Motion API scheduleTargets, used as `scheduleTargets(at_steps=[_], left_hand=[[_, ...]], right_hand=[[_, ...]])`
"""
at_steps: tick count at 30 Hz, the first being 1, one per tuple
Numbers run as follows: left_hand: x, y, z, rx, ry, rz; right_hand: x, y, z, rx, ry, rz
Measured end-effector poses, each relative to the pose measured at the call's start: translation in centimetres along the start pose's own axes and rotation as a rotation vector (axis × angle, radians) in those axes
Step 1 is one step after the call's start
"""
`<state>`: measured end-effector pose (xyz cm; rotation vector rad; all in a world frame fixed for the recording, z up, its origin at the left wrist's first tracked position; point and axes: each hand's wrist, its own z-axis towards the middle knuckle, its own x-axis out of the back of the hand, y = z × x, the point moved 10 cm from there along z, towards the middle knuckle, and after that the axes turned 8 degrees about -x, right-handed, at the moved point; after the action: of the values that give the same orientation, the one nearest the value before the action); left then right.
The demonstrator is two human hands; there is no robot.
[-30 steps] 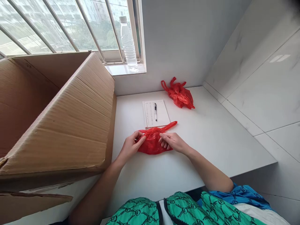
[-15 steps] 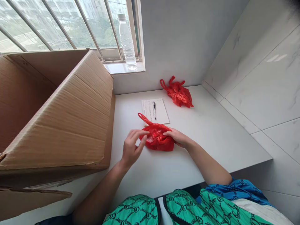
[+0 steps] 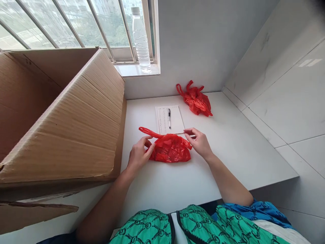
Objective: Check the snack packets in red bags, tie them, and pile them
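A crumpled red plastic bag lies on the white counter in front of me. One of its handles sticks out to the left. My left hand pinches the bag's left end, just below that handle. My right hand pinches the bag's right corner, fingers closed on the plastic. The bag is stretched a little between both hands.
A large open cardboard box fills the left side. A sheet of paper with a pen lies just behind the bag. A second red bag sits near the back wall. A water bottle stands on the window sill.
The bag has been turned so its handle now points left. My right hand has moved from on top of the bag to its right corner; my left has closed on the left end.
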<state>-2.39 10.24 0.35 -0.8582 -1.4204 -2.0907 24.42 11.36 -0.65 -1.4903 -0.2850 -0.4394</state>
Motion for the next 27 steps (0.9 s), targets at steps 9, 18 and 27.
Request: scheduleTargets(at_steps=[9, 18, 27], left_hand=[[-4.0, 5.3, -0.5, -0.423, -0.109, 0.237], [-8.3, 3.1, -1.4, -0.388, -0.329, 0.389], [-6.8, 3.4, -0.7, -0.352, -0.285, 0.255]], right_hand=[[-5.7, -4.4, -3.5, 0.473, -0.178, -0.368], [-9.7, 0.3, -3.8, 0.361, -0.413, -0.669], [-8.2, -0.7, -2.9, 0.354, -0.395, -0.504]])
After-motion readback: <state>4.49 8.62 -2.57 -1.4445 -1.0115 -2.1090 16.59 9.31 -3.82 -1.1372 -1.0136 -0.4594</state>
